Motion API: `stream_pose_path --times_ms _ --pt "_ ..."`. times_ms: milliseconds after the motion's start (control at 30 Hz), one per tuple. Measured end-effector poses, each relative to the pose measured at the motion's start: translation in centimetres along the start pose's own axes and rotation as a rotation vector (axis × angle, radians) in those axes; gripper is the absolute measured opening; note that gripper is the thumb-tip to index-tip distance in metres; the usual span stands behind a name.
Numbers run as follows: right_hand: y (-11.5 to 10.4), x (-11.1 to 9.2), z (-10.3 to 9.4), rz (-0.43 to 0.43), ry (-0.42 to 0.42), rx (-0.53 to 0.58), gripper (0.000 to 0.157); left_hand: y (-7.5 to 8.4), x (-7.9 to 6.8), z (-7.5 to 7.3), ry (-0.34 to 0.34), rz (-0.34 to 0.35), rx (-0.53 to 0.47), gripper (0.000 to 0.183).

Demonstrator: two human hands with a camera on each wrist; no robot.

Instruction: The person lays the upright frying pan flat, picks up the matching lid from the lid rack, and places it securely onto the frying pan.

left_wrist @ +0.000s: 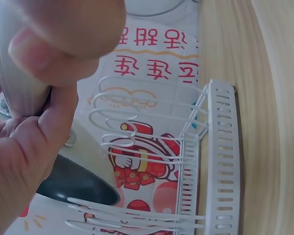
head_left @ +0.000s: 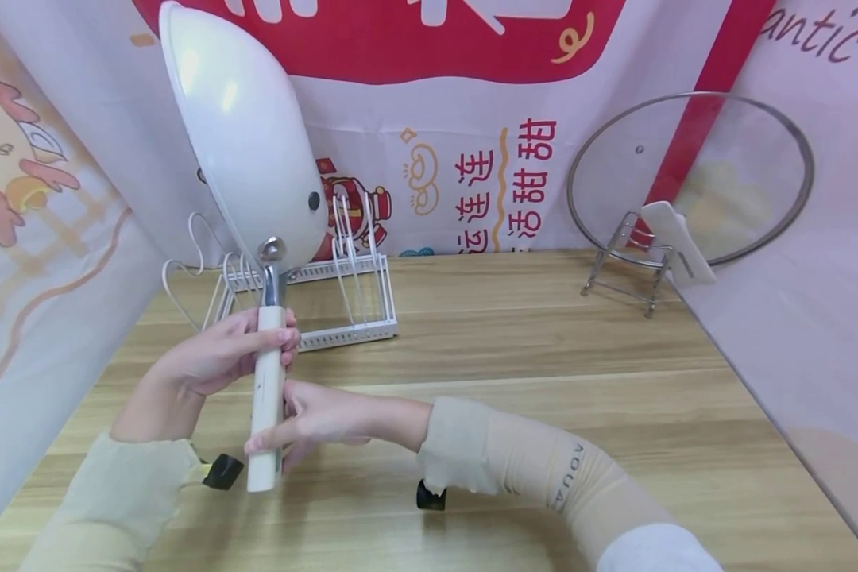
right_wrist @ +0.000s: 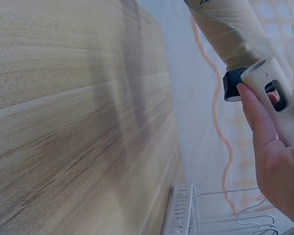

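A large white wok (head_left: pixel 246 135) is held up on edge over a white wire rack (head_left: pixel 346 337) in the head view, its handle (head_left: pixel 266 397) pointing down toward me. My left hand (head_left: pixel 218 349) grips the upper handle just below the metal joint. Lower down, my right hand (head_left: pixel 322 413) holds the handle near its end, thumb across the front. The left wrist view shows the dark inside of the wok (left_wrist: pixel 83 181) close beside the rack's wire loops. In the right wrist view, the fingers of my right hand (right_wrist: pixel 279 171) lie along the slotted handle end.
At the back right, a glass lid (head_left: pixel 693 175) with a metal rim leans upright in a small chrome stand (head_left: pixel 625 262). A white flat piece (head_left: pixel 679 242) stands against it. Printed cloth (head_left: pixel 429 175) hangs behind the wooden table (head_left: pixel 515 342) and along both sides.
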State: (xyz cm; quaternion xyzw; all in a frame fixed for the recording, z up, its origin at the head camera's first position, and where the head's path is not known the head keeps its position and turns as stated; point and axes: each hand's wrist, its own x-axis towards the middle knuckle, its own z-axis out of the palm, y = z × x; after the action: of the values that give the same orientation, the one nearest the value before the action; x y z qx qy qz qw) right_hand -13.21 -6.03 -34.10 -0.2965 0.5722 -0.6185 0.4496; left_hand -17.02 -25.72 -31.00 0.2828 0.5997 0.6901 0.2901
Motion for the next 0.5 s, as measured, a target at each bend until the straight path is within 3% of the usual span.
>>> stream_pose_path --times_ms 500 --pt "0.0 -0.5 -0.8 -0.029 -0.008 0.034 0.026 -0.3 1.1 1.0 0.113 0.03 -0.043 0.011"
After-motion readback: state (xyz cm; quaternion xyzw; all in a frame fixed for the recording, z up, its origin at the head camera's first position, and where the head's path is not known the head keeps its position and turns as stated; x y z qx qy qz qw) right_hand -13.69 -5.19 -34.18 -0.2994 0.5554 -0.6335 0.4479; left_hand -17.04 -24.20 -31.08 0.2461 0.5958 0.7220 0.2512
